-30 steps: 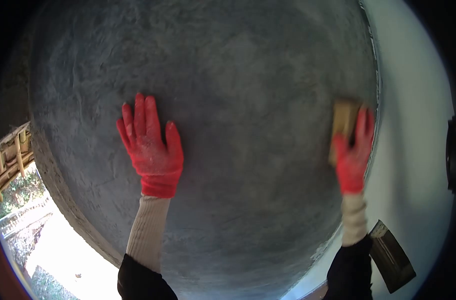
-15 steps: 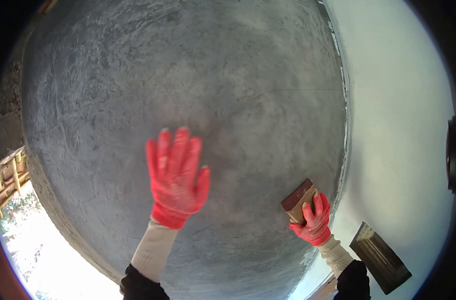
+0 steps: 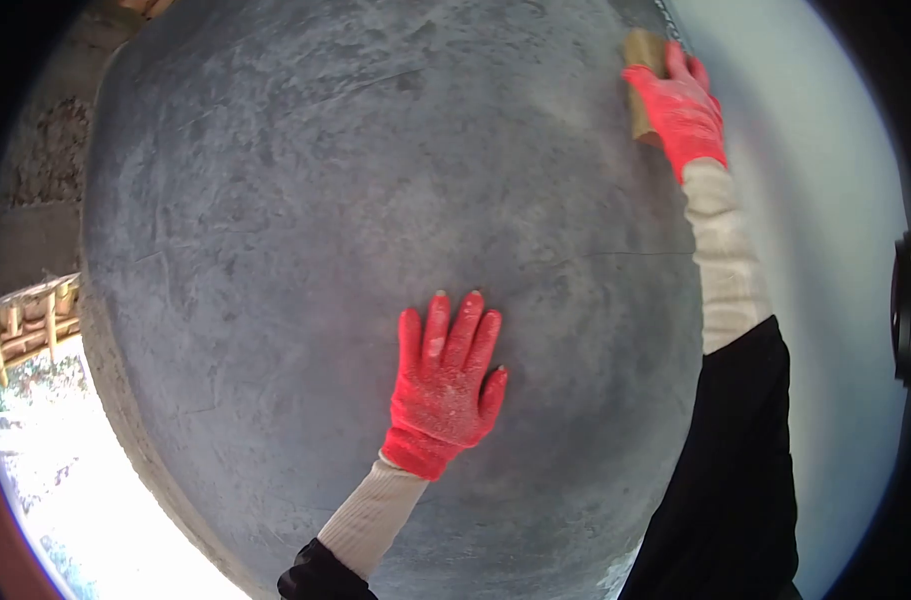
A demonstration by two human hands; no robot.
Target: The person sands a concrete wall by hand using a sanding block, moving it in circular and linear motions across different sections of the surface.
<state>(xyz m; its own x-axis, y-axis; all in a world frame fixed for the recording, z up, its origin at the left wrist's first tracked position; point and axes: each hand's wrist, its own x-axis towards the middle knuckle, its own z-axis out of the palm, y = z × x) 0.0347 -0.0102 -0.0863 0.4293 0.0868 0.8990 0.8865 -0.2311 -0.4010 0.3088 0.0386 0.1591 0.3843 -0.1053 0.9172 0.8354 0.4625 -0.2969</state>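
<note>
My left hand (image 3: 445, 390), in a red coated glove, lies flat with fingers spread against the grey plastered surface (image 3: 315, 210). My right hand (image 3: 687, 115), in a matching red glove, reaches far up to the upper right. Its fingers and thumb grip a tan sanding block (image 3: 642, 48) held against the grey surface, close to the white edge strip (image 3: 671, 22). The block's working face is turned to the surface and hidden. Part of the block is covered by the glove.
A smooth white wall (image 3: 835, 330) meets the grey surface along the right. At lower left, a bright opening (image 3: 85, 480) shows daylight, with a bamboo or wooden lattice (image 3: 35, 330) above it. Rough brownish masonry (image 3: 40, 170) borders the left edge.
My right hand has moved up along the right edge with the sanding block. My left hand appears further right and slightly lower, still flat. A dark rectangular tool at lower right no longer shows.
</note>
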